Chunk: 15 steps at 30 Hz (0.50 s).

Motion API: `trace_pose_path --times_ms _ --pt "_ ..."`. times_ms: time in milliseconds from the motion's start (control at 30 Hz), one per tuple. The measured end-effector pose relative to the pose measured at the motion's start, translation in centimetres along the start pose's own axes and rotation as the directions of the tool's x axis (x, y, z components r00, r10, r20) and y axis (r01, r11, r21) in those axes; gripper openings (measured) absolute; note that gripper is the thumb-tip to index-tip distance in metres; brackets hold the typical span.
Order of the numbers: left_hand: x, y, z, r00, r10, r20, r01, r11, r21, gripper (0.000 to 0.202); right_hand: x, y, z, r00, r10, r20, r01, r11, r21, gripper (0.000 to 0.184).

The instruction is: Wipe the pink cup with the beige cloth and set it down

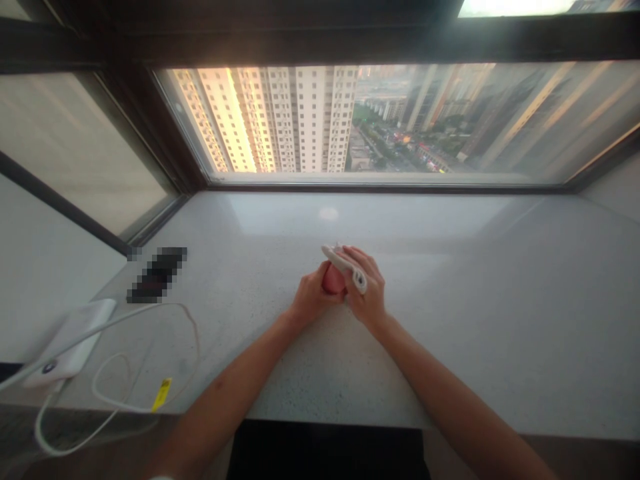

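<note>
My left hand [311,295] is closed around the near-left side of a round, pinkish-red object [333,280], just above the pale sill. Its exact kind cannot be made out, and the fingers hide much of it. From the other side my right hand [371,288] grips a folded white cloth [344,263], which lies against the top right of the round object. The fingertips of both hands come close together around it. Part of the cloth is hidden under the right fingers.
The pale stone sill [480,300] stretches to a dark-framed window [390,189] overlooking tall buildings. At the left lie a pixelated dark object [157,275], a white power bank [75,340] and a looping white cable [199,340] with a yellow tag [161,394].
</note>
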State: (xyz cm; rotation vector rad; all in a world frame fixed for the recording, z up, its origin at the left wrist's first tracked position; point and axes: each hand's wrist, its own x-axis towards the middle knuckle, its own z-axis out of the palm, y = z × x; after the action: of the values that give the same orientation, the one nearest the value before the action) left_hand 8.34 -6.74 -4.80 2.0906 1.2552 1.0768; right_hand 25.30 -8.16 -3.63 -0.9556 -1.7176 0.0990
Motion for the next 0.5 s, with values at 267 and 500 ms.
trace_pose_path --times_ms 267,500 --pt "-0.02 -0.04 0.25 0.999 -0.004 -0.041 0.005 1.0 0.025 0.063 0.4 0.21 -0.14 0.993 0.093 -0.067 -0.092 0.996 0.016 0.043" --pt "-0.2 -0.54 -0.03 0.998 0.007 0.055 -0.007 1.0 -0.014 0.029 0.09 -0.5 -0.21 0.958 -0.229 0.172 0.238 0.971 -0.033 0.047"
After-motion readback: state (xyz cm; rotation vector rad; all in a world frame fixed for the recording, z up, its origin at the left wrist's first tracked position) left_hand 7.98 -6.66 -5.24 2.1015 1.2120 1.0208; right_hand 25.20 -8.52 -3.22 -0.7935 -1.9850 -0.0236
